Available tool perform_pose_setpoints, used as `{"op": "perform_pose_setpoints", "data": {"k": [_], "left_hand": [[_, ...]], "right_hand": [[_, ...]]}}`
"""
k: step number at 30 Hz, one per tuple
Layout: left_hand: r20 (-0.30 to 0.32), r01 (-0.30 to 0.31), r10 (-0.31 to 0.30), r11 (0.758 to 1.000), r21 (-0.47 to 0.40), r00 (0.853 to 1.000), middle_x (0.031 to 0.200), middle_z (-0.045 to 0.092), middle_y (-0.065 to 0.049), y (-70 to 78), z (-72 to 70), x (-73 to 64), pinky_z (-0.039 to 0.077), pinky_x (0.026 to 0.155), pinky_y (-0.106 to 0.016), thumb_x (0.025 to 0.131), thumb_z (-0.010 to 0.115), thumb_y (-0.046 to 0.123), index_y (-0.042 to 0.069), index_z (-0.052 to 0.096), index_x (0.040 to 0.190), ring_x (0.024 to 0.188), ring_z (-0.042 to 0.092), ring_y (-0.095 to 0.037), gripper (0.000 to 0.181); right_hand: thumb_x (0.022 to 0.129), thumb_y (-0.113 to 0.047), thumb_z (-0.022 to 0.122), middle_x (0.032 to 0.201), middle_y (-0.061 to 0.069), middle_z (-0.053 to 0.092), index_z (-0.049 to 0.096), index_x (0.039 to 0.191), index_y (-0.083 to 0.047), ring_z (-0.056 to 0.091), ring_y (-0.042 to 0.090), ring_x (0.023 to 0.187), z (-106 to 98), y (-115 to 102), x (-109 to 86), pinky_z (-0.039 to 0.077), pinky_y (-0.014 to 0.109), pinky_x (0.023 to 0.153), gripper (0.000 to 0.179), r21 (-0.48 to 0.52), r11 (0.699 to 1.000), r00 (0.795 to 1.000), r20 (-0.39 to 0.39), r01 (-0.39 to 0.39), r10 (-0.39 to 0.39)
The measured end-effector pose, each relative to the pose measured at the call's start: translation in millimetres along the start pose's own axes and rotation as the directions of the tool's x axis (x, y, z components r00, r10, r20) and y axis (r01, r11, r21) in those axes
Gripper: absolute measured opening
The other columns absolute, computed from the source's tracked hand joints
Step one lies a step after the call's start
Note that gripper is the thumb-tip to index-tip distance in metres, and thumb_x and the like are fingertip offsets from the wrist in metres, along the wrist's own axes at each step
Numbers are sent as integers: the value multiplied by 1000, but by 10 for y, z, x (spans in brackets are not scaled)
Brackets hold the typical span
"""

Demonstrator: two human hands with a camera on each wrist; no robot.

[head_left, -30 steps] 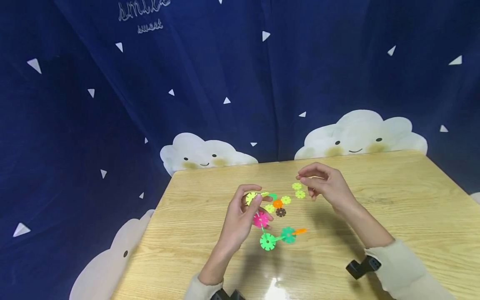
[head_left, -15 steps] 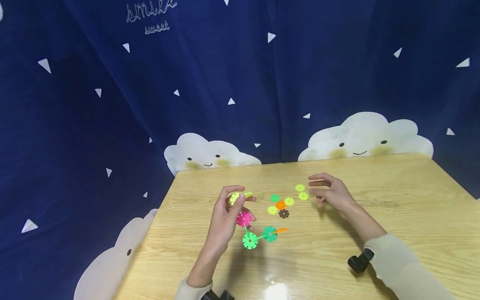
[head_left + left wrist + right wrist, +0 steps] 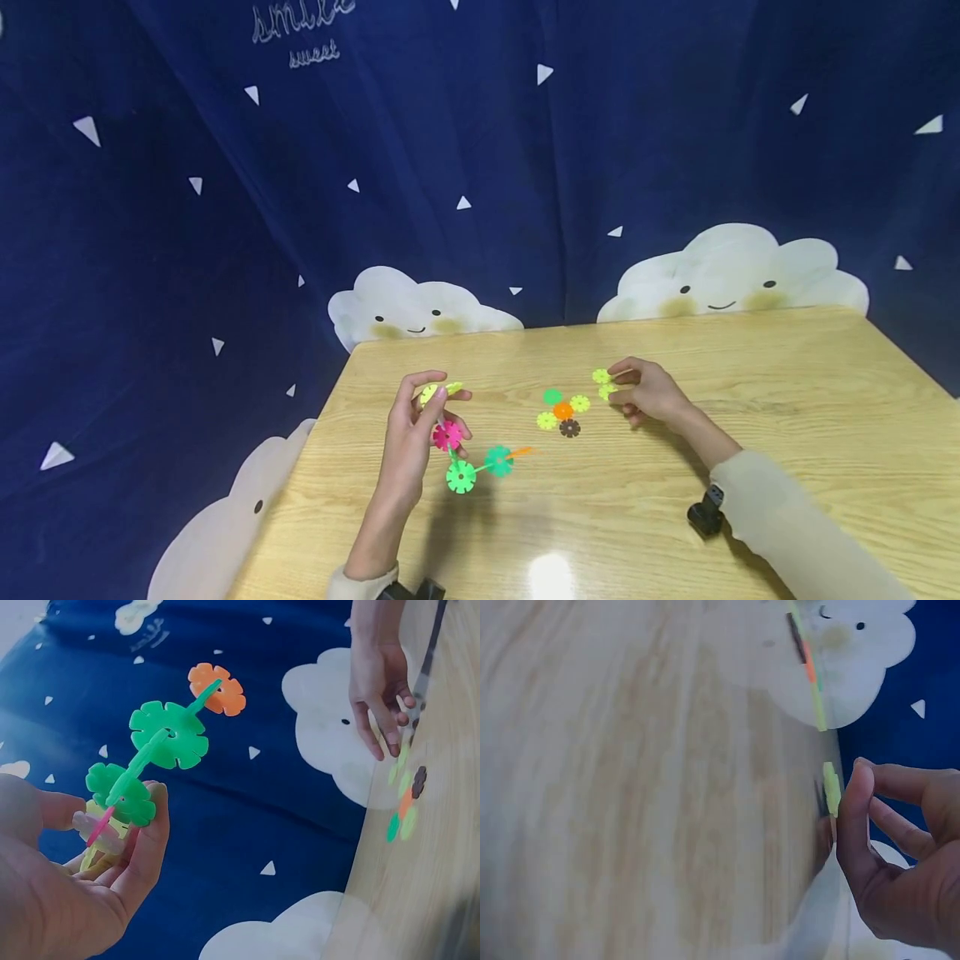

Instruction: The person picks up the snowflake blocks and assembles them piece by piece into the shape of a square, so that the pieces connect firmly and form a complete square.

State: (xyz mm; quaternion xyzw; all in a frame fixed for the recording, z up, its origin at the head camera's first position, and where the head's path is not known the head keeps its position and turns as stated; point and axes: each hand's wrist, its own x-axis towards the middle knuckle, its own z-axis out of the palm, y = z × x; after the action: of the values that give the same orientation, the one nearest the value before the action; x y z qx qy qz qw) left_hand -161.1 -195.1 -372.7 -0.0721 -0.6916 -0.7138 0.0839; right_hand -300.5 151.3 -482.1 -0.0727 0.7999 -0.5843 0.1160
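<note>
My left hand (image 3: 408, 437) pinches a linked chain of plastic snowflake discs above the table. In the left wrist view the chain's orange disc (image 3: 217, 688) is at the far end, then a green disc (image 3: 169, 735) and another green one closer in. A pink disc (image 3: 447, 435) and yellow discs sit by the fingers, partly hidden. My right hand (image 3: 651, 392) reaches low over the table, its fingertips right at two loose yellow discs (image 3: 602, 376). In the right wrist view its thumb and index finger come close together beside a yellow disc (image 3: 831, 789).
Left of the right hand, several loose discs lie in a cluster: a green disc (image 3: 552, 397), an orange disc (image 3: 563, 411), a brown disc (image 3: 570, 428) and yellow ones. Behind the wooden table (image 3: 675, 525) hangs a dark blue curtain (image 3: 420, 125) with clouds.
My left hand has carried the chain leftward, away from the loose discs. My right hand drew back to the right, then came down beside the two yellow discs.
</note>
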Motion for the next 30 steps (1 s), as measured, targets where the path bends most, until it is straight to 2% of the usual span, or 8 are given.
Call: {"op": "perform_pose_setpoints", "data": {"k": [4,10,15,23,25,30], "left_hand": [[-7,-6,6,1000,-1,1000,111,75,-17,2,-32,1,60,50,-46,110,52,19,12,51,131,59,68,-19,22],[-1,-12,12,1000,-7,1000,111,74,-17,9,-39,13,60,50,-48,110,52,19,12,51,130,59,68,-19,21],[-12,-14,14,1000,-11,1000,110,75,-15,21,-39,11,60,48,-41,110,52,19,12,52,130,59,68,-19,22],[1,-26,26,999,-30,1000,108,76,-12,48,-18,10,59,48,-36,110,52,18,11,51,129,59,67,-17,21],[7,-26,26,999,-30,1000,107,76,-9,46,-12,13,60,48,-37,110,52,19,11,51,130,59,67,-17,21],[15,-31,31,999,-28,999,109,75,-12,39,2,13,60,48,-39,110,52,20,11,52,130,59,67,-17,21]], "right_hand": [[93,5,70,138,35,51,51,139,7,58,16,61,41,31,23,57,33,48,50,-37,999,1000,-20,7,-8],[87,11,68,125,31,60,57,131,8,57,14,52,79,42,60,56,33,45,46,-141,988,996,-53,60,-68],[86,14,67,114,27,64,63,122,8,54,15,48,101,28,70,53,31,44,37,-234,967,994,-30,97,-106],[84,18,63,112,22,58,61,128,6,49,15,49,87,20,31,50,29,44,45,-219,974,999,29,49,-44],[84,19,63,108,21,55,60,129,8,48,14,48,75,24,13,49,28,44,47,-214,975,997,53,58,-47],[84,17,63,89,12,50,64,128,9,48,13,46,21,46,-25,49,26,44,44,-244,966,994,84,87,-69]]}}
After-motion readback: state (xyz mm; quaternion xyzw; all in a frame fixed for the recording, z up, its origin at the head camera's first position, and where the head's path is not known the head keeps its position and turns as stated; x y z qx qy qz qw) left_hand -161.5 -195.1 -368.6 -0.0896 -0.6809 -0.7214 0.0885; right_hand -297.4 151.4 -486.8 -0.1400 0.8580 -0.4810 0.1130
